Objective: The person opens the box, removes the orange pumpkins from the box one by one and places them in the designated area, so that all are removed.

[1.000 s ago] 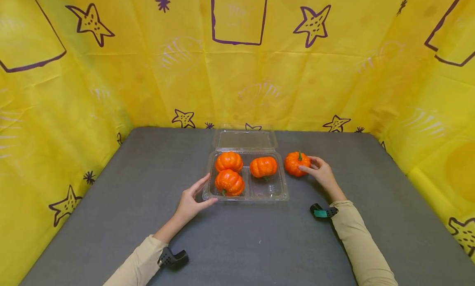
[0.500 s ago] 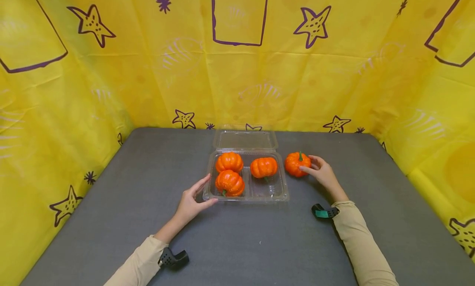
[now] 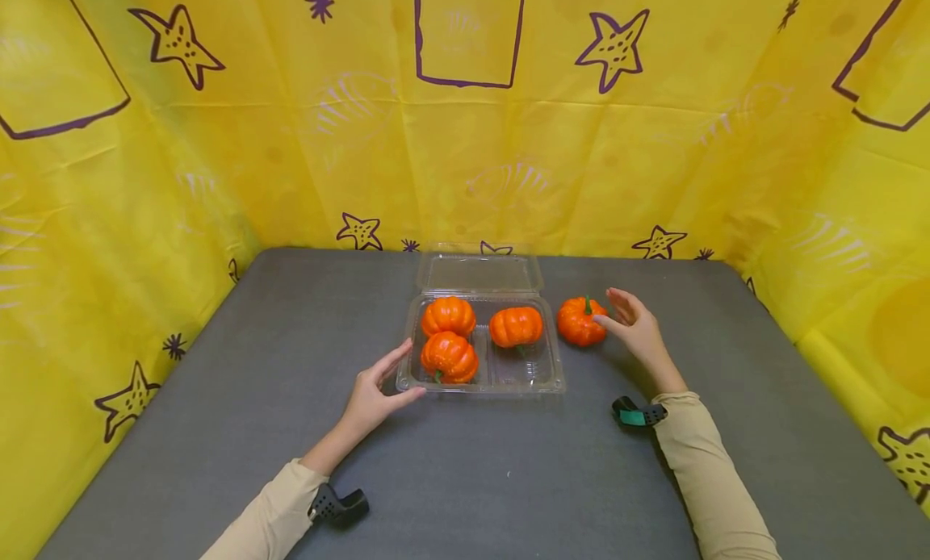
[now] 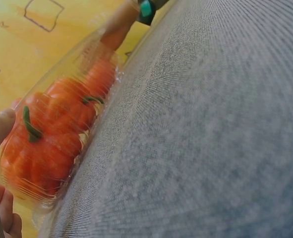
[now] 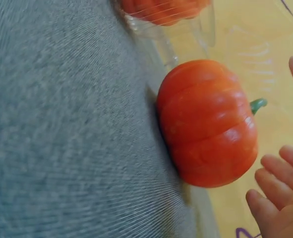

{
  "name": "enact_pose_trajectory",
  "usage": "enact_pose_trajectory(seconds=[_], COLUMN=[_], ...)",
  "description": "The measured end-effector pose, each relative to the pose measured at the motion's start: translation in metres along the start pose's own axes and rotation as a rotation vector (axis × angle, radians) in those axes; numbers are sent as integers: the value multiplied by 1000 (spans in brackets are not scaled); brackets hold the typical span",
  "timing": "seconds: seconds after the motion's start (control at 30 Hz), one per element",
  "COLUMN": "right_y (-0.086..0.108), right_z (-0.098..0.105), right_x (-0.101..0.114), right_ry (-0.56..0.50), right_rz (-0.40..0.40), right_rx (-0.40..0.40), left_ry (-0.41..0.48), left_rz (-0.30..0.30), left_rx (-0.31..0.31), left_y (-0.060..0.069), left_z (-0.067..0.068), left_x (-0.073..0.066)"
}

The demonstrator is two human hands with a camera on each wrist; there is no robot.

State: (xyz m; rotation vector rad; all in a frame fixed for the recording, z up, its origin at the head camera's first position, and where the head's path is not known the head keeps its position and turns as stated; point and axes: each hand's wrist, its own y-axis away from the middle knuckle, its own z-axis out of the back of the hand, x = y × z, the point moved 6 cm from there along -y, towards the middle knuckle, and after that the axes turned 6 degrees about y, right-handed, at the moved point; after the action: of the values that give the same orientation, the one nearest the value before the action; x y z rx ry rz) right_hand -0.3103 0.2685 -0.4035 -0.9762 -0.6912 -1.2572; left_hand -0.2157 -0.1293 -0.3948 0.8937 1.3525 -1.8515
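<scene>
My left hand [image 3: 370, 394] rests at the left end of a clear plastic clamshell container [image 3: 526, 382], thumb by its front corner and fingers along its side. In its left compartment sit two small orange pumpkins [image 3: 448, 317], the nearer pumpkin [image 4: 42, 148] tilted with its green stem forward. A third pumpkin [image 3: 516, 327] lies in the right compartment. Just right of the container, one more pumpkin [image 3: 579, 321] stands upright on the table. My right hand [image 3: 641, 331] is beside it, fingers spread; in the right wrist view a gap shows between this pumpkin [image 5: 208, 124] and the fingertips [image 5: 258, 198].
The container's clear lid [image 3: 479, 273] is folded back behind it, flat towards the rear edge of the grey table [image 3: 465, 479]. Yellow cloth [image 3: 465, 165] with starfish drawings hangs behind and at both sides. Black camera mounts [image 3: 340, 507] sit at my wrists.
My right hand has drawn away from the pumpkin on the table, its fingers lifting and opening up to the right. The pumpkin stays where it was. My left hand has not moved.
</scene>
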Motion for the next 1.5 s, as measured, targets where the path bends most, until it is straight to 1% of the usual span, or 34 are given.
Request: enact_pose_trajectory(seconds=[0.17, 0.4, 0.53, 0.63, 0.67, 0.83, 0.9, 1.07, 1.17, 1.3, 1.5], right_y=[3, 13, 17, 18, 17, 18, 21, 26, 29, 31, 34], right_z=[0, -3, -6, -9, -10, -23, -28, -40, -46, -55, -67], right_x=[21, 69, 85, 90, 87, 89, 95, 107, 111, 112, 112], right_ry=[25, 19, 46, 40, 34, -41, -47, -8, -10, 5, 40], right_rz=[98, 196, 259, 328, 350, 426, 447, 519, 541, 536, 555], right_rx=[7, 9, 16, 31, 39, 110, 128, 139, 162, 202, 252], left_ry=[-6, -12, -12, -10, -10, -11, -9, -16, -18, -14, -13], left_rz=[-2, 1, 4, 8, 9, 9, 12, 24, 13, -6, -5], left_rx=[4, 1, -1, -2, -3, -4, -3, 4, 4, -1, -4], left_y=[0, 0, 0, 0, 0, 1, 1, 2, 1, 0, 0], left_z=[0, 0, 0, 0, 0, 1, 1, 2, 1, 1, 0], left_x=[-1, -2, -2, -2, -2, -2, -1, 0, 0, 0, -1])
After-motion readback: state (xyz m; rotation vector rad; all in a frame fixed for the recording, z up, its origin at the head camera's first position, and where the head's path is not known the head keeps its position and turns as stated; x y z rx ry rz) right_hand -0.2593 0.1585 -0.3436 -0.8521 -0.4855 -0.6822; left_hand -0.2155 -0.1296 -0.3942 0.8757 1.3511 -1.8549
